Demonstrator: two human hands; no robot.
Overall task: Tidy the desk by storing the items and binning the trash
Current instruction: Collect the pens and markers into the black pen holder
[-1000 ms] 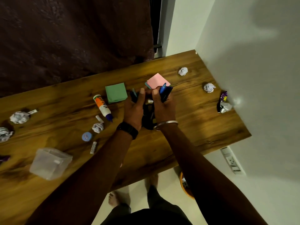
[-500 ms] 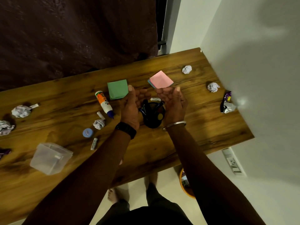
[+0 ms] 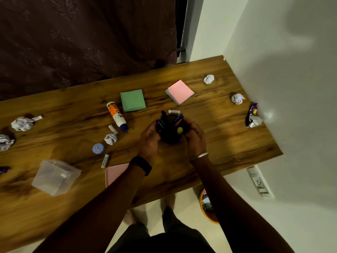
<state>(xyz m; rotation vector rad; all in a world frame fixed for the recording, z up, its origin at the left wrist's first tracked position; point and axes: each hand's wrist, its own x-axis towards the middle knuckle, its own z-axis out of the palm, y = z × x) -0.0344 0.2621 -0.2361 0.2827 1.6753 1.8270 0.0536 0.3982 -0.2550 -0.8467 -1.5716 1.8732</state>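
A person stands at a wooden tabletop [image 3: 228, 143] in the corner by a white wall. Both hands are wrapped around a black pen cup [image 3: 170, 138] near the middle of the tabletop, toward the front. The left hand [image 3: 149, 138] has its grip closed on the cup's left side. The right hand [image 3: 194, 138] has its grip closed on the cup's right side. I cannot tell if the bottom of the cup touches the wood. Black and blue pens [image 3: 165, 118] stick up out of it.

Just behind the cup lies a small white stick [image 3: 174, 111]. Farther back sit a green note pad [image 3: 133, 100] and a pink note pad [image 3: 180, 92], well apart from each other. A glue bottle [image 3: 116, 116] lies on its side to the left of the cup. Near its blue tip is a crumpled paper ball [image 3: 110, 138], and a blue round lid [image 3: 98, 148] is just in front of that.

Two more paper balls [image 3: 238, 98] lie at the back right. A shiny purple wrapper [image 3: 252, 116] lies close to the wall. A clear plastic box [image 3: 55, 177] sits at the front left. An orange bin [image 3: 207, 207] stands on the floor, partly under the tabletop's front edge.
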